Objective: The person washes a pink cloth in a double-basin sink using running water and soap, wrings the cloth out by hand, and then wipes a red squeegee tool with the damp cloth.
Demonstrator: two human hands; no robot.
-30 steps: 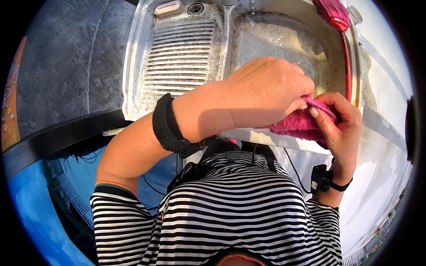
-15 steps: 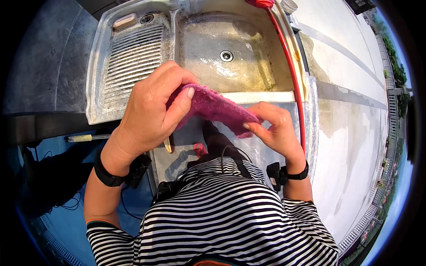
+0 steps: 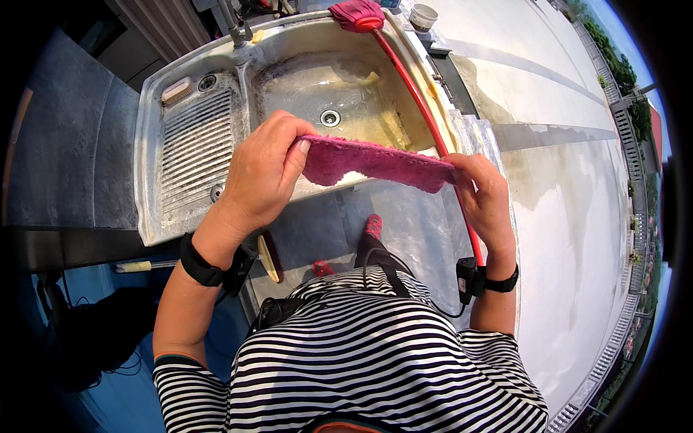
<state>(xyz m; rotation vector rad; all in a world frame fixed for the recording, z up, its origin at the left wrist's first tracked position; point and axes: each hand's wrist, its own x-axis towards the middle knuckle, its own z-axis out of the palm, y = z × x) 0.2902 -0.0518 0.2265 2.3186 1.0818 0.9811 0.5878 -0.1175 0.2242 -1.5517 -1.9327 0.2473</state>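
A pink fuzzy cloth (image 3: 375,160) is stretched between my hands, in front of the near edge of the sink. My left hand (image 3: 266,164) pinches its left end between thumb and fingers. At the other end, my right hand (image 3: 485,196) grips the cloth's corner. The lower edge of the cloth hangs unevenly. Beyond it lies the worn stone sink (image 3: 278,72), with a little water around the drain (image 3: 330,118). A red-handled mop (image 3: 408,76) leans along the sink's right side, its pink head (image 3: 355,13) resting at the far rim.
Left of the basin is a ribbed washboard (image 3: 198,141) with a scrubbing brush (image 3: 176,91) on it. A tap (image 3: 235,27) rises at the back. The white tub (image 3: 423,17) stands at the far right corner. A pale stick-like handle (image 3: 148,266) lies below the dark counter.
My hands have moved apart, pulling the cloth wider and straighter. The view has shifted, so more of the mop head and the tap shows.
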